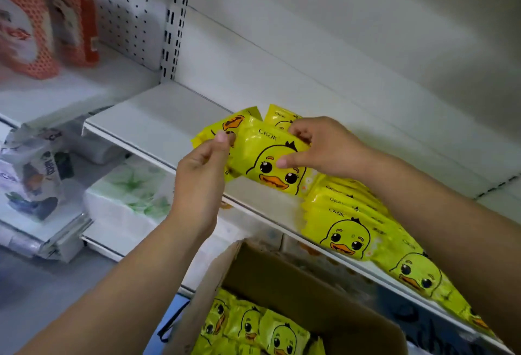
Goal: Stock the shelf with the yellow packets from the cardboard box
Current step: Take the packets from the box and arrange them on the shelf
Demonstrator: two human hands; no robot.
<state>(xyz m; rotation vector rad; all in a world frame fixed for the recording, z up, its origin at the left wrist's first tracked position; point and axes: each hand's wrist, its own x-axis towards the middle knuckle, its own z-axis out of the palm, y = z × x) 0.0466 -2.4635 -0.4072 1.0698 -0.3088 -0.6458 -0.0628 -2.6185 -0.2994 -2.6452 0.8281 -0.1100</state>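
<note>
A small bundle of yellow duck-face packets is held over the white shelf. My left hand pinches the bundle's left edge, thumb on top. My right hand grips its right end, thumb pressed on the front packet's duck face. To the right, a row of stocked yellow packets lies overlapping along the shelf's front. Below, the open cardboard box holds several more yellow packets.
Red-and-white bottles stand on the upper left shelf by a pegboard panel. Lower left shelves hold white packs and green-patterned tissue packs. The left half of the white shelf is bare.
</note>
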